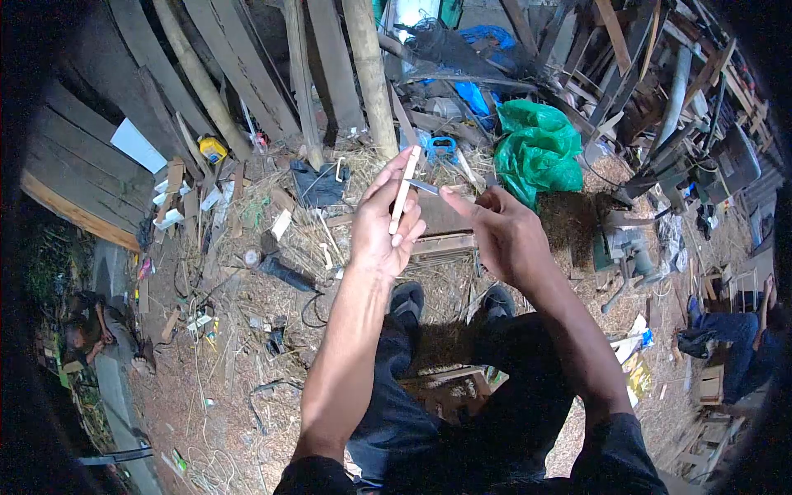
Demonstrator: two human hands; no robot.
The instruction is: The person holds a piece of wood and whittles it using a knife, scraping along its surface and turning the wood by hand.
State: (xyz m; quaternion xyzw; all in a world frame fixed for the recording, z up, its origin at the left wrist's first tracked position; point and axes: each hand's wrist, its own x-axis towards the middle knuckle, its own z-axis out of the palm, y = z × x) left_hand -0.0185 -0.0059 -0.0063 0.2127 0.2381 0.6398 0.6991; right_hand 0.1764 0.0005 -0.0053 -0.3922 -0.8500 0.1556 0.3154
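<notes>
A thin pale wooden stick (403,194) lies upright across the palm and fingers of my left hand (385,216), which is closed around it. My right hand (510,233) is closed on a small knife, its thumb along the back of the tool. The metal blade of the knife (424,187) points left and its tip meets the stick near the middle. The handle is mostly hidden inside my right fingers.
A green plastic sheet (538,150) lies beyond my right hand. Planks (239,66) lean at the back left, near a yellow tape measure (212,149). A corded tool (285,272) rests on the shavings. People sit at the far left (107,326) and far right (747,330).
</notes>
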